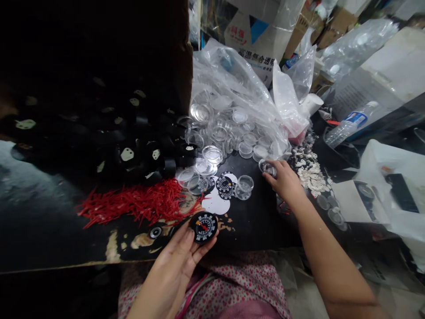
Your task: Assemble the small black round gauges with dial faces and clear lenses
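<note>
My left hand (182, 248) grips a round black dial gauge (203, 227) with white numbers and a red pointer, its face turned up, just over the table's front edge. Out to the right, my right hand (283, 179) has its fingers closed on a clear round plastic cover (266, 167) beside the cover pile. Between the hands lie printed black dial discs (226, 185), white paper discs (215, 204) and a pair of stacked clear covers (245, 186). Left of these spreads a heap of red pointers (133, 203).
Clear covers (219, 128) spill from a plastic bag (239, 75) at the back. Black housings (133, 155) crowd the shadowed left. Small pale metal parts (308, 170) are heaped right of my right hand. A plastic bottle (352, 124) leans in a black container (343, 153).
</note>
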`<state>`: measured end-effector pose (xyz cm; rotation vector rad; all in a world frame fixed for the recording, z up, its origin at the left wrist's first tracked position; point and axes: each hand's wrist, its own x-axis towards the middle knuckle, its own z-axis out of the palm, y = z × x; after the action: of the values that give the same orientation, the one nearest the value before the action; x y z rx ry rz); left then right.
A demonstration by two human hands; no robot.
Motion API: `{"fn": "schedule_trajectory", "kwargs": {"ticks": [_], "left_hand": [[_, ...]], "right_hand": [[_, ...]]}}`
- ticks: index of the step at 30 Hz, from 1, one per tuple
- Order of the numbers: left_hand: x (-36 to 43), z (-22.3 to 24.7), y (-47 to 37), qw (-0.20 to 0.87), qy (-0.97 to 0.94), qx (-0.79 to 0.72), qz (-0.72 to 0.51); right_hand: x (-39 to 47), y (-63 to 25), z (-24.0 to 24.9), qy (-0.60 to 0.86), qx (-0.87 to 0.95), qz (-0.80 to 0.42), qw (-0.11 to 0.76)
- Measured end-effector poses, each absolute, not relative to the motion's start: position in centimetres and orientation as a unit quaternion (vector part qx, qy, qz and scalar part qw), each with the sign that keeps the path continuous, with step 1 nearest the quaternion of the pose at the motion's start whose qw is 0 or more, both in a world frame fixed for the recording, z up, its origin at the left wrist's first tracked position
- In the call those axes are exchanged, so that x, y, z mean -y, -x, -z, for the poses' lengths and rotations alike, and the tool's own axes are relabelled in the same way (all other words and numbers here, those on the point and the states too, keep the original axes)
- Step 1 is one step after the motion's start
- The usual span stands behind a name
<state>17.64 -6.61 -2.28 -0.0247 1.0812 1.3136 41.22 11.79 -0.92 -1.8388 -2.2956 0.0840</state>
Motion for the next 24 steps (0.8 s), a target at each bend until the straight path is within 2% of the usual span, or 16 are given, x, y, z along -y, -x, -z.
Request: {"fn": "schedule_trajectory", "kwargs": {"ticks": [6,9,11,13,15,22,24], "left_hand": [[6.7,2.6,-17.8,0.67,0.022,-0.437,-0.6],[6.7,2.4,-17.8,0.683,0.02,-0.405,-0.607],[6.7,2.2,-17.8,0.698,0.013,-0.39,-0.601],[6.6,1.9,-17.9,0.706,0.004,-0.389,-0.592],[6.5,1.9,-17.9,0.694,-0.015,-0.401,-0.598],[6.9,3.0,-17.7,0.62,-0.202,-0.499,-0.57],[7.0,3.2,-17.7,0.598,-0.246,-0.521,-0.557]], "right_hand": [[-11.6,-42.2,0.1,0.617,0.768,-0.02,0.169],[-8.9,-40.4,-0.8,0.595,0.751,-0.015,0.285],[-6.1,-37.9,-1.3,0.545,0.756,-0.109,0.344],[-3.3,-34.9,-1.5,0.46,0.783,-0.285,0.307],[-1.3,-32.5,-1.5,0.403,0.796,-0.362,0.27],[-1.0,-30.4,-1.1,0.394,0.809,-0.384,0.206],[-1.3,-30.1,-1.1,0.423,0.813,-0.351,0.193]]}}
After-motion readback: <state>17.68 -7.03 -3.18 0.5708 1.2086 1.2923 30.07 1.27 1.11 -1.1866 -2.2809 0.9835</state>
